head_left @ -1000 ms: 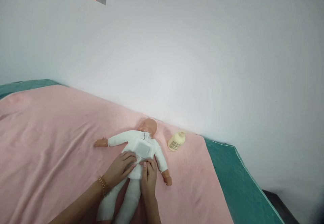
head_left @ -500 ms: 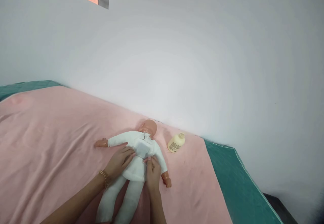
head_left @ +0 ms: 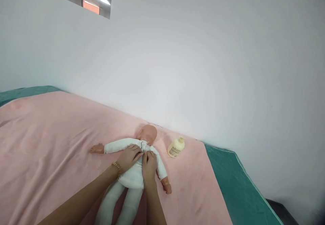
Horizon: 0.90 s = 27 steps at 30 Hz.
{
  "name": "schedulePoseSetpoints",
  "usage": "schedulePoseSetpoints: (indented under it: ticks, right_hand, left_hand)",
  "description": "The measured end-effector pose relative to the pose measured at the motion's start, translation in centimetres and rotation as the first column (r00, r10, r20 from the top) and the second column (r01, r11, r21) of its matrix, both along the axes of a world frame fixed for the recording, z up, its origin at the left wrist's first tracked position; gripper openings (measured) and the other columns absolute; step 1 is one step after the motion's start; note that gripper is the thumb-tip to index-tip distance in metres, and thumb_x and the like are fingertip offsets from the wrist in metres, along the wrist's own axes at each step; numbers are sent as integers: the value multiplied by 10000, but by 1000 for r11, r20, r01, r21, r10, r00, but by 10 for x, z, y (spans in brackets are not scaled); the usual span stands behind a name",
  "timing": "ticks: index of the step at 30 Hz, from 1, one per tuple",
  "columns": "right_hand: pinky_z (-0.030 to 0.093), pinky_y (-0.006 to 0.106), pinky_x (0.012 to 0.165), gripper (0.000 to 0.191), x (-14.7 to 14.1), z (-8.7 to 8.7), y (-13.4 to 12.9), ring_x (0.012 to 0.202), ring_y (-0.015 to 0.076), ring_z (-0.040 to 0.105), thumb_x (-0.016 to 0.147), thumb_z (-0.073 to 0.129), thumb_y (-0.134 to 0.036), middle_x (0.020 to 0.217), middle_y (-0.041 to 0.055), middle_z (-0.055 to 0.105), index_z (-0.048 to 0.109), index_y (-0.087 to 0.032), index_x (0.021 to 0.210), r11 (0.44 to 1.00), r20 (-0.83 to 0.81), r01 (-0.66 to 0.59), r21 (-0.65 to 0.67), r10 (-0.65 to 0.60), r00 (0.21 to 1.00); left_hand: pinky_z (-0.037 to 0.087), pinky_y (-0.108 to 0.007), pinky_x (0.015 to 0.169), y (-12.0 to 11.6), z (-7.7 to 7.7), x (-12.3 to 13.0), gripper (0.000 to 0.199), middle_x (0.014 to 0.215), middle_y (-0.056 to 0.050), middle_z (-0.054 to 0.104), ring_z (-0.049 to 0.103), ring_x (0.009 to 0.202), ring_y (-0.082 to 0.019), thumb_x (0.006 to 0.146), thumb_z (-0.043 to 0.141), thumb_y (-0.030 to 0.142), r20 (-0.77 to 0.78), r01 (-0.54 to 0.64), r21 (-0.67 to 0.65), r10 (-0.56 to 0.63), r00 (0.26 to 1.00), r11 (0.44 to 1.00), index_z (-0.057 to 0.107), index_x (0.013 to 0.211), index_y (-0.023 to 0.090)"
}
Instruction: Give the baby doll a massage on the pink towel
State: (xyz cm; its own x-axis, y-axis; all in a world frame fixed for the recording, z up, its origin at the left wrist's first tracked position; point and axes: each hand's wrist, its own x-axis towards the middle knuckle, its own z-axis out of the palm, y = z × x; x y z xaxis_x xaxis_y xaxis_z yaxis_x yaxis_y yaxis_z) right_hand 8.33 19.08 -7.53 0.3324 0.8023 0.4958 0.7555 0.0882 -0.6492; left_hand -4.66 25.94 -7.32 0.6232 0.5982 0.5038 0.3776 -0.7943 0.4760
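A doll (head_left: pixel 132 177) with a white cloth body and bare tan hands lies on the pink blanket, arms spread, its smooth head (head_left: pixel 149 133) toward the wall. My left hand (head_left: pixel 129 158) rests on its chest from the left, fingers stretched out. Close beside it, my right hand (head_left: pixel 149 162) touches the right side of the chest with bent fingers held together. Whatever its fingertips hold is hidden. Both hands cover most of the pale square patch on the chest. A cream bottle (head_left: pixel 176 147) with printed text stands right of the doll, slightly tilted in view.
The pink blanket (head_left: pixel 58 133) is wrinkled at the left and lies over a green mattress (head_left: pixel 233 181), which shows at both sides. A white wall (head_left: pixel 190 65) rises behind the bed. Bottom right, a dark object (head_left: pixel 281 209) shows past the mattress edge.
Both hands have moved up the doll's torso and closer together, now covering the pale chest patch that was visible between them. The view has tilted slightly upward.
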Motion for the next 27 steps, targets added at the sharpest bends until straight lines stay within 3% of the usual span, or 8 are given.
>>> schedulePoseSetpoints:
  ticks: [4,10,20,27]
  right_hand:
    - [383,353,756,342,0,-3,0,810,236,533,986,359,-291,819,78,630,601,-201,762,1000,31,4,8,-4,1000]
    - [397,365,935,284,-3,-2,-1,1064,223,538,986,359,-282,1092,94,633,626,-195,1030,997,32,-48,59,47,998]
    - [432,378,873,318,-2,-4,2,953,234,578,977,345,-235,966,87,673,658,-189,948,996,33,-82,-15,83,996]
    - [359,410,1057,374,0,-11,-1,1212,225,491,991,322,-270,1261,111,602,607,-173,1212,996,38,-88,18,87,995]
  left_hand:
    - [436,-394,890,-4,-3,-1,295,972,-66,644,560,961,-223,995,388,328,14,-15,15,15,1000,1000,633,937,174]
    - [397,-413,976,-7,-2,-2,262,1182,-92,599,492,1143,-233,985,394,279,39,-58,36,56,998,998,573,1133,159]
    - [422,-428,922,-4,-11,1,237,1063,-78,633,527,1047,-238,977,413,295,4,-97,17,97,995,995,604,1017,160]
    - [360,-454,1037,-5,-19,0,352,1311,-114,555,449,1211,-255,965,416,298,25,-121,35,120,992,992,536,1262,152]
